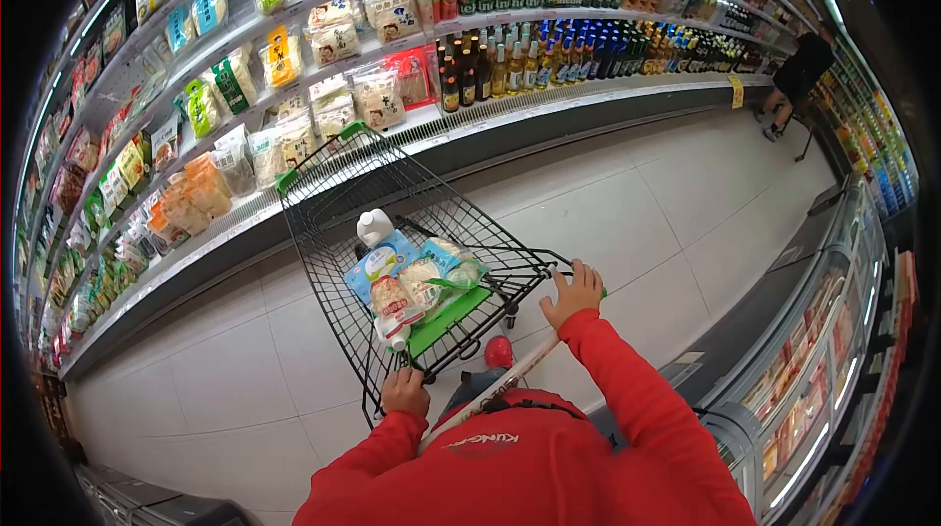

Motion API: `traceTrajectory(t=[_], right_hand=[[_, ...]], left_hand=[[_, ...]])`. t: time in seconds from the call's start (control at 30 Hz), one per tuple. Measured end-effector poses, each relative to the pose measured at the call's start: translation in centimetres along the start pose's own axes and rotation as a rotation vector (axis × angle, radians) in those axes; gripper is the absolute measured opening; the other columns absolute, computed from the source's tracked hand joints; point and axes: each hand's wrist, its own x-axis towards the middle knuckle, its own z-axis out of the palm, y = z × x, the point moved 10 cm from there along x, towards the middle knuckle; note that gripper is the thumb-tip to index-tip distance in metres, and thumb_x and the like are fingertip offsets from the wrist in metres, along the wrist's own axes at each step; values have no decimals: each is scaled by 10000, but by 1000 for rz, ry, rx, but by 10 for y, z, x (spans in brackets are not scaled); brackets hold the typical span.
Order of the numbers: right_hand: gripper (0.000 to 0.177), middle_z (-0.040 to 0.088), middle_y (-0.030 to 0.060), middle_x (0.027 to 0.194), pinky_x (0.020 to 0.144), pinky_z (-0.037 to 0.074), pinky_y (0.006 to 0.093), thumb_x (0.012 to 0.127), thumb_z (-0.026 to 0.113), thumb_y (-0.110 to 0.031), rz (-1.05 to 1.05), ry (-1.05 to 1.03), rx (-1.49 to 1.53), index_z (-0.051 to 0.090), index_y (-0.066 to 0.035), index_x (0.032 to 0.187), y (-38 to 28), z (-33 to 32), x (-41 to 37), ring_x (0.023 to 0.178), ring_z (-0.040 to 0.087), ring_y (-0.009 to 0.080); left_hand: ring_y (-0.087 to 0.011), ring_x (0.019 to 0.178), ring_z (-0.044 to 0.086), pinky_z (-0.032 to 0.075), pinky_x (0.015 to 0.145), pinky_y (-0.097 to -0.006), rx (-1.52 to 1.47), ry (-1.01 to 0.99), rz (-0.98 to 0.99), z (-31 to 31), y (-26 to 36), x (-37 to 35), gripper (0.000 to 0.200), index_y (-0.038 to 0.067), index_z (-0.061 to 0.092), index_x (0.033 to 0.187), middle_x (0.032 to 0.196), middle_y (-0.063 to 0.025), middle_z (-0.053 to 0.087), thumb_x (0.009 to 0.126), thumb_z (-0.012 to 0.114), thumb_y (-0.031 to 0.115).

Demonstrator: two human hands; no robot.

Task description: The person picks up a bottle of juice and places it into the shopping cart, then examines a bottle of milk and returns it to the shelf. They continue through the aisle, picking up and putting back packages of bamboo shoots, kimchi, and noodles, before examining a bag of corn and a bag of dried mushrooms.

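Head view: left hand point(405, 393) and right hand point(574, 295) touch cart point(449, 321).

tiled floor point(608, 222): shopping cart point(449, 322) | cart: white bottle point(373, 227), blue pack point(380, 265), other groceries point(422, 285) (bunched together)

The aisle is lit brightly and evenly, and soft sheen is thrown on the pale floor point(627, 207). White glare is seen along the freezer point(812, 452) strip. Straight shelves point(549, 14) are bent into curves, and the corners are swallowed by black. The shopping cart point(446, 327) is sharply rendered; the distant person point(802, 67) is left dark and indistinct.
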Motion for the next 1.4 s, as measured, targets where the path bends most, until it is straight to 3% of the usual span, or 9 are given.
traceTrajectory(t=[0.33, 0.7, 0.9, 1.1, 1.2, 1.4], right_hand=[[552, 407, 227, 1278, 1036, 231, 502, 641, 643, -358, -232, -67, -6, 630, -86, 1121, -5, 30, 112, 1201, 347, 376], [530, 414, 243, 1283, 1045, 219, 506, 653, 605, -368, -466, -140, 96, 644, -75, 1093, -29, 56, 234, 1206, 353, 386], [542, 381, 239, 1341, 1072, 184, 502, 695, 581, -411, -645, -211, 137, 623, -85, 1126, -55, 72, 306, 1260, 314, 359], [621, 341, 134, 1440, 1100, 127, 528, 739, 555, -427, -815, -306, 112, 513, -147, 1292, -86, 90, 358, 1355, 242, 323], [627, 338, 105, 1449, 1106, 107, 534, 762, 526, -432, -915, -304, 80, 482, -161, 1326, -104, 98, 374, 1368, 225, 318], [623, 366, 76, 1438, 1106, 73, 556, 787, 496, -434, -1052, -405, 18, 450, -177, 1352, -146, 120, 399, 1382, 193, 340]], left_hand=[[-250, 706, 530, 416, 606, -378, 15, 2, -286, 25, 9, 46, 132, 121, 565, 699, 740, -31, 536, 607, 576, 27], [-268, 706, 535, 435, 632, -375, 43, 142, -526, 39, 33, 99, 161, 104, 572, 708, 734, -54, 545, 587, 595, 0], [-281, 707, 541, 436, 605, -394, 67, 207, -669, 52, 53, 139, 134, 92, 559, 697, 736, -70, 545, 581, 625, 78], [-282, 679, 549, 433, 571, -397, 160, 290, -768, 59, 70, 181, 147, 81, 550, 673, 708, -75, 543, 600, 654, 156], [-272, 622, 548, 428, 557, -392, 183, 325, -810, 66, 71, 193, 196, 99, 549, 641, 663, -59, 527, 666, 675, 248], [-281, 611, 532, 406, 546, -406, 306, 310, -894, 70, 60, 217, 246, 97, 513, 615, 649, -73, 511, 727, 641, 274]])
